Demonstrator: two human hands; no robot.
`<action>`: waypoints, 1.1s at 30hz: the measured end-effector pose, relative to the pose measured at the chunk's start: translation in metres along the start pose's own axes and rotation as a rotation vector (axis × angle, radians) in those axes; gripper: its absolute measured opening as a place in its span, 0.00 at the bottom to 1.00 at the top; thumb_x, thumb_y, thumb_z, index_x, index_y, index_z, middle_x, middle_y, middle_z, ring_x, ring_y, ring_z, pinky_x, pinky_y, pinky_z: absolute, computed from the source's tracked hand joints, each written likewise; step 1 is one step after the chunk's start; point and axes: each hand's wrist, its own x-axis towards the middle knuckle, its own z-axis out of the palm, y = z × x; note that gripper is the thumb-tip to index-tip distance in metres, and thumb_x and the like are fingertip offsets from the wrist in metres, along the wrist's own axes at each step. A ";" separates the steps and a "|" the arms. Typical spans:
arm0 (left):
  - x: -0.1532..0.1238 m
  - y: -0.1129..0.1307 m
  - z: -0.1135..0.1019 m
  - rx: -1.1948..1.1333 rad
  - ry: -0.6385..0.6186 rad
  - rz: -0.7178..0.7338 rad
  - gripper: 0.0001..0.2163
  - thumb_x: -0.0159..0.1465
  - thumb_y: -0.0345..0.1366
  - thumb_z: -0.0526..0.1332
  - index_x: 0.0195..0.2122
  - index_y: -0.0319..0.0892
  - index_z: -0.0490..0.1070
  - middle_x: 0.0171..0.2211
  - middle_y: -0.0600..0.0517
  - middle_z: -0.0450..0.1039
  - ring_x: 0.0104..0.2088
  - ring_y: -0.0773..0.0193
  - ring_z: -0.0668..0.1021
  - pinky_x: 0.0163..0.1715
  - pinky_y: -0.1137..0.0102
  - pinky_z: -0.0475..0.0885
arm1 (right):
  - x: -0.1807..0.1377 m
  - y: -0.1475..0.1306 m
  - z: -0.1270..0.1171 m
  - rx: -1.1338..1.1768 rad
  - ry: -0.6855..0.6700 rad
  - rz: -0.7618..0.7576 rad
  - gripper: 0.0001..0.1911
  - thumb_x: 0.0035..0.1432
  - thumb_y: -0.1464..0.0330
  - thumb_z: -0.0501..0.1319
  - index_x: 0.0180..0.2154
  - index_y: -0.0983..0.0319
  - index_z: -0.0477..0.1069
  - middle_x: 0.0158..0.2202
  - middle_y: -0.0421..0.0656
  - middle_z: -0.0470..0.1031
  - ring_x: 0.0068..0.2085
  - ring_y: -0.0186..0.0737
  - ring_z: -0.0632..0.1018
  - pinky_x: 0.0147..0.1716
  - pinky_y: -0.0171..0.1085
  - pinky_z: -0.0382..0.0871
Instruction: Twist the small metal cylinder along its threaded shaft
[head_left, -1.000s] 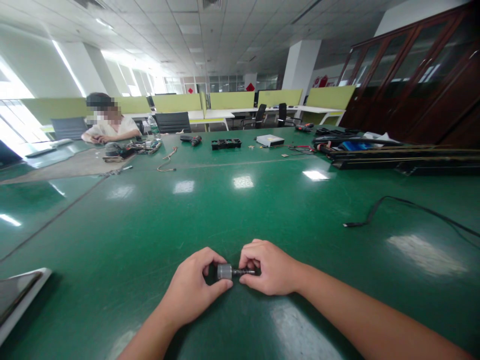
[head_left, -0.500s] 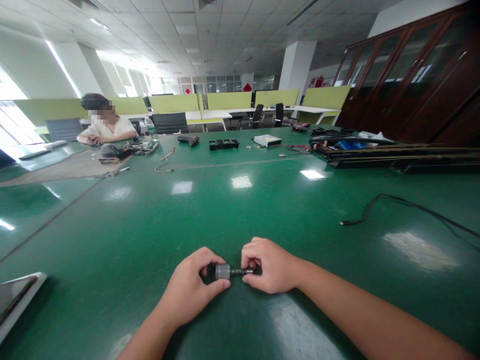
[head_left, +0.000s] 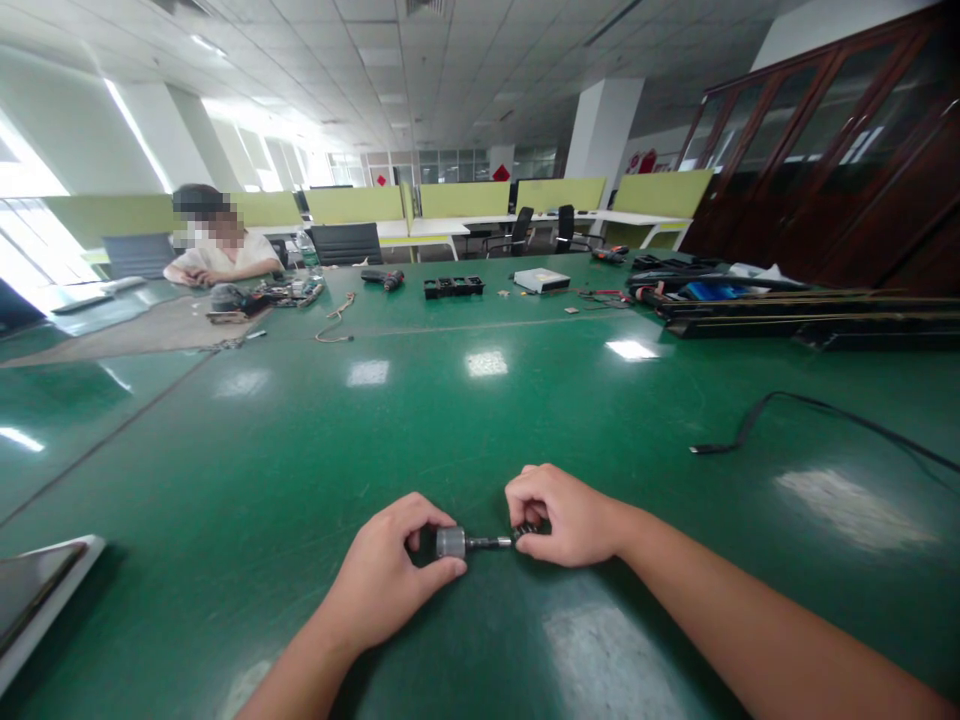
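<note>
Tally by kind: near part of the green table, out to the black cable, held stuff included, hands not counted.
Grey cylinder with shaft, left hand: 1
Dark coil, right hand: 1
Black cable: 1
White-edged flat object, cut off by frame: 1
Total: 4

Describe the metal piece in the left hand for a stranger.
At the green table, find the left hand. It holds the metal piece, its thin rod pointing at the right hand. Its fat grey end sets it apart from the dark coil there.
</note>
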 end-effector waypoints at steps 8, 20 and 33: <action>-0.001 0.000 0.000 -0.001 -0.002 -0.009 0.07 0.55 0.34 0.69 0.36 0.46 0.76 0.32 0.55 0.73 0.32 0.63 0.72 0.33 0.70 0.64 | -0.001 0.000 0.000 -0.011 -0.014 -0.001 0.06 0.41 0.75 0.65 0.24 0.62 0.69 0.19 0.34 0.67 0.25 0.32 0.68 0.31 0.33 0.62; 0.001 0.001 0.000 0.018 -0.010 -0.027 0.07 0.55 0.35 0.68 0.36 0.45 0.75 0.31 0.54 0.73 0.32 0.62 0.72 0.33 0.70 0.64 | 0.005 -0.011 0.014 0.046 0.057 0.005 0.06 0.46 0.70 0.69 0.29 0.62 0.75 0.23 0.35 0.72 0.25 0.32 0.71 0.35 0.35 0.63; 0.002 0.001 0.001 0.017 0.009 -0.008 0.08 0.61 0.40 0.63 0.38 0.44 0.75 0.31 0.53 0.73 0.31 0.62 0.72 0.32 0.70 0.65 | 0.006 -0.016 0.021 0.078 0.055 -0.032 0.07 0.49 0.73 0.66 0.34 0.62 0.75 0.25 0.35 0.72 0.27 0.32 0.72 0.35 0.34 0.64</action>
